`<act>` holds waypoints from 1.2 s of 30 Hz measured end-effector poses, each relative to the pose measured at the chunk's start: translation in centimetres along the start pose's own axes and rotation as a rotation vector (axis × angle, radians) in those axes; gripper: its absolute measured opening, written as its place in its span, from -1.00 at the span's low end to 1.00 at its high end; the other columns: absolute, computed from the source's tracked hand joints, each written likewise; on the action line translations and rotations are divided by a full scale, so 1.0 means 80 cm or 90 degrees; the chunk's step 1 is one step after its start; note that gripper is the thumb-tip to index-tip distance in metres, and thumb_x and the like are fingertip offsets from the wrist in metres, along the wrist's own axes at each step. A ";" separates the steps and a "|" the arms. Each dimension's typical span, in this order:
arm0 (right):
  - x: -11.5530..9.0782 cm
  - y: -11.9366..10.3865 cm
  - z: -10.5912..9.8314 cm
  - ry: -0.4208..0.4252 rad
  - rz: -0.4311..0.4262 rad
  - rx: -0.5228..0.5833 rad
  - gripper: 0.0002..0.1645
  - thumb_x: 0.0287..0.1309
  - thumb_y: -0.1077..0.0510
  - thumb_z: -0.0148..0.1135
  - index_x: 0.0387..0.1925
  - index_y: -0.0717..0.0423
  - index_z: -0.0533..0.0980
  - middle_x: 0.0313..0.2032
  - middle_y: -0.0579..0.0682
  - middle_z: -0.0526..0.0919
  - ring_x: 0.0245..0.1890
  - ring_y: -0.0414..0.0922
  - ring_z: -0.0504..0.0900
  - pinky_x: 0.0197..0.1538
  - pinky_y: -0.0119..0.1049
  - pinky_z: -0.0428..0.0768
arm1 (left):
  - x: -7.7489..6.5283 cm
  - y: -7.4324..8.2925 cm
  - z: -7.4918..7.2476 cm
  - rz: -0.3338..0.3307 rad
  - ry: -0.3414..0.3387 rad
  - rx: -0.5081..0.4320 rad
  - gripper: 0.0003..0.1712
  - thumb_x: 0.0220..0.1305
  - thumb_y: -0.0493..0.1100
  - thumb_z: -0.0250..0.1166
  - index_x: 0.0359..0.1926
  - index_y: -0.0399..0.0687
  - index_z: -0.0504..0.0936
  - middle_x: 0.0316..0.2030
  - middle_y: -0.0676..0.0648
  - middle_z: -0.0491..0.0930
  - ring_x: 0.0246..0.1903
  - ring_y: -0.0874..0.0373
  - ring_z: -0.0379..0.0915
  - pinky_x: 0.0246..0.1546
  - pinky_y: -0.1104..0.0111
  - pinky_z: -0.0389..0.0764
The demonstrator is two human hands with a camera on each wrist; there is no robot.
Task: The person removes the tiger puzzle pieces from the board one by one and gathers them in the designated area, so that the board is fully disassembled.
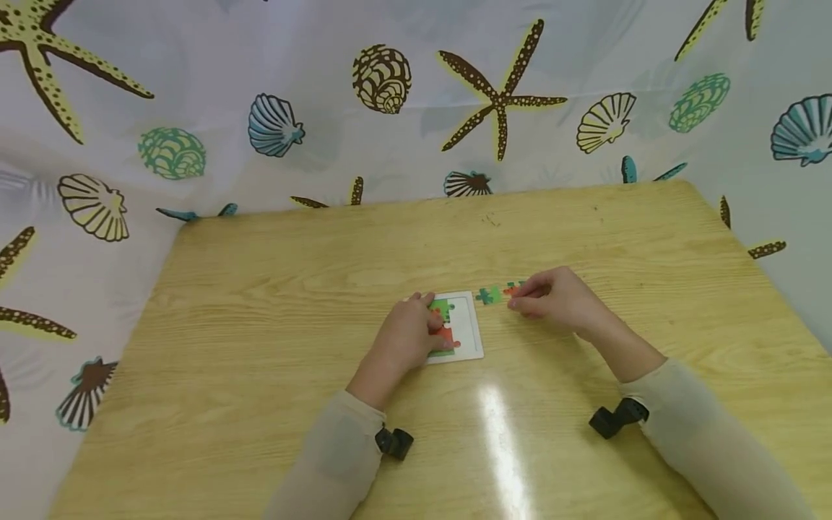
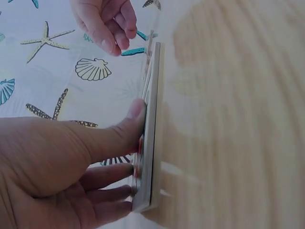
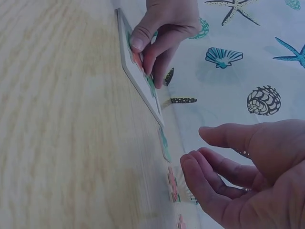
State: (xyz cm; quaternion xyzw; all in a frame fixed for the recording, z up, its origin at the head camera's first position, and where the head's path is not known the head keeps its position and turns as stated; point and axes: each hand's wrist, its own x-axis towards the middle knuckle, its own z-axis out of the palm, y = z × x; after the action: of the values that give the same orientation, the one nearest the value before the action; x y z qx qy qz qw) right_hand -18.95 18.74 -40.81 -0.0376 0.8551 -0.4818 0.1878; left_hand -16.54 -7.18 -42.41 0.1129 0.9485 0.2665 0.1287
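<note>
A white-framed jigsaw puzzle board [image 1: 473, 334] lies on the table with green and orange pieces on its left part and bare white at its right. My left hand [image 1: 404, 334] rests over it, thumb and fingertips touching the pieces; the palm hides the board's left side. Just beyond the board's upper right corner lies a green puzzle piece [image 1: 495, 295]. An orange and green puzzle piece [image 3: 173, 184] lies beside it. My right hand [image 1: 552, 300] hovers near these loose pieces, fingers bent, with a gap between thumb and fingertips and nothing held there.
The wooden table [image 1: 260, 347] spreads out around the board. A white cloth [image 1: 325, 159] with shells and starfish hangs behind its far edge and sides. Another orange puzzle piece [image 3: 181, 222] lies at the lower edge of the right wrist view. Both sleeves carry black wrist mounts.
</note>
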 end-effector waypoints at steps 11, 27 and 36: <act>0.006 -0.010 0.017 -0.033 -0.006 -0.040 -0.67 0.38 0.11 0.36 -0.03 0.33 0.68 -0.15 0.17 0.74 -0.18 -0.01 0.75 -0.09 -0.21 0.73 | -0.006 0.007 0.001 -0.045 0.009 0.047 -0.64 0.22 -0.03 0.53 0.00 -0.06 0.85 0.51 -0.23 0.31 0.54 -0.21 0.13 0.37 0.02 0.47; 0.026 -0.019 0.041 -0.074 -0.012 0.040 -0.64 0.32 0.15 0.41 0.03 0.33 0.68 -0.11 0.13 0.76 -0.17 -0.11 0.77 -0.02 -0.24 0.75 | -0.002 -0.004 0.001 -0.028 -0.005 0.019 -0.52 0.23 0.03 0.54 0.10 -0.10 0.77 0.52 -0.17 0.29 0.56 -0.17 0.09 0.49 0.07 0.30; 0.040 -0.029 0.062 -0.084 -0.020 0.017 -0.66 0.33 0.18 0.40 0.03 0.34 0.69 -0.16 0.12 0.78 -0.25 -0.17 0.74 -0.09 -0.29 0.74 | -0.007 -0.007 -0.001 -0.003 0.005 0.018 -0.53 0.22 0.06 0.54 0.08 -0.05 0.78 0.49 -0.23 0.32 0.54 -0.22 0.13 0.48 0.06 0.31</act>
State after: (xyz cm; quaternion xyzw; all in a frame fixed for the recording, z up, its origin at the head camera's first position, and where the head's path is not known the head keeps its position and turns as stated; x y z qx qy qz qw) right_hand -20.40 12.67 -42.10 -0.0803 0.8337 -0.4928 0.2361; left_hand -16.12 -7.85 -42.50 0.1118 0.9528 0.2534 0.1243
